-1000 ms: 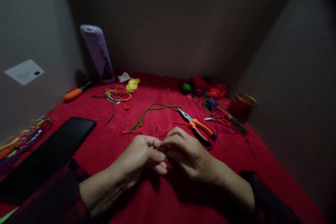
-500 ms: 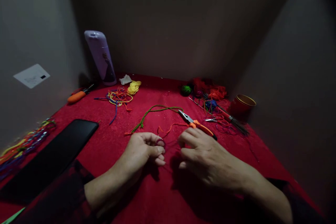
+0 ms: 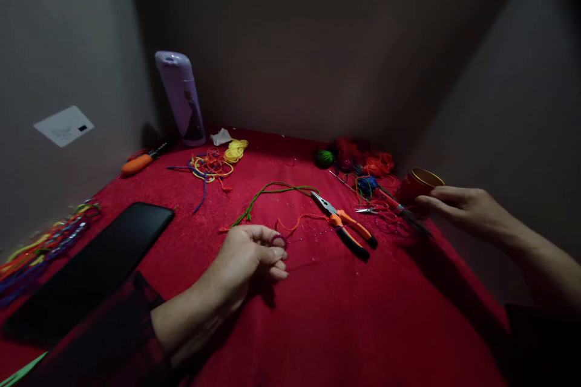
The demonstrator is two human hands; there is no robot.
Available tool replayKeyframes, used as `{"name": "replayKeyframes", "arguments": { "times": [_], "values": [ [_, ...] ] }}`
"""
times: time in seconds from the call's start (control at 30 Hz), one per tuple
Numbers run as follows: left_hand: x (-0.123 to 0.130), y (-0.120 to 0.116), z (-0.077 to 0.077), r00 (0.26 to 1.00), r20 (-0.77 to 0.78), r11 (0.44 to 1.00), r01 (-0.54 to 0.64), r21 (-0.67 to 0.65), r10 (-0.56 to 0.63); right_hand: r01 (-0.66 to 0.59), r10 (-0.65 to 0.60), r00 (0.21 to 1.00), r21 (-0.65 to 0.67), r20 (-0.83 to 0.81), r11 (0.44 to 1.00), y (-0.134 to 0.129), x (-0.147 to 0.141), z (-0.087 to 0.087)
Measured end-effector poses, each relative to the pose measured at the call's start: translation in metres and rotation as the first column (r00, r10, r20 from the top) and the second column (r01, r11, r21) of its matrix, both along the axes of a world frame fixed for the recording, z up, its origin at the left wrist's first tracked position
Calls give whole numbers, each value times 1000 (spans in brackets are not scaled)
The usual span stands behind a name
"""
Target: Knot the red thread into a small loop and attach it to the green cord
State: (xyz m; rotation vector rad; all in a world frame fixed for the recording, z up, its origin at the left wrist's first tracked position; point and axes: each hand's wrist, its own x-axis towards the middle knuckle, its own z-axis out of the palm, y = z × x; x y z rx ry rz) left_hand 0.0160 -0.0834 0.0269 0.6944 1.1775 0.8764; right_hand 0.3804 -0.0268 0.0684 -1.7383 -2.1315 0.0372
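My left hand (image 3: 254, 254) is closed, thumb against fingertips, pinching a small loop of dark purple thread (image 3: 280, 242) above the red cloth. From that loop a thin strand runs rightward over the pliers' handles. My right hand (image 3: 467, 211) is raised at the right, thumb and forefinger pressed together in line with the strand; its far end is too thin to follow fully. Behind those fingers stands a red cup (image 3: 420, 181) with a gold rim. Between my hands lie orange-and-black long-nose pliers (image 3: 347, 224), a green cord (image 3: 263, 190) and an orange-red thread (image 3: 299, 217).
Yarn balls and tangled thread (image 3: 363, 169) lie at the back right, with small metal snips (image 3: 365, 210). At the left are a black phone (image 3: 100, 266), colourful cords (image 3: 49, 248), an orange-handled tool (image 3: 138, 163), a lilac bottle (image 3: 184, 97) and yellow yarn (image 3: 236, 151).
My right hand has moved far right and up, from beside my left hand to the red cup, drawing the purple thread out. The pliers' handles are uncovered. My left hand has hardly moved.
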Motion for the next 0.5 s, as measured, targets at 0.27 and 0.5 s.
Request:
{"name": "replayKeyframes", "arguments": {
  "times": [0.27,0.5],
  "values": [
    [0,-1,2,1000,27,1000,11,-25,-10,197,-229,844,118,486,973,-10,-71,5],
    [0,-1,3,997,65,999,43,-32,-41,-454,383,816,-68,-433,889,-66,-190,-27]
  ]
}}
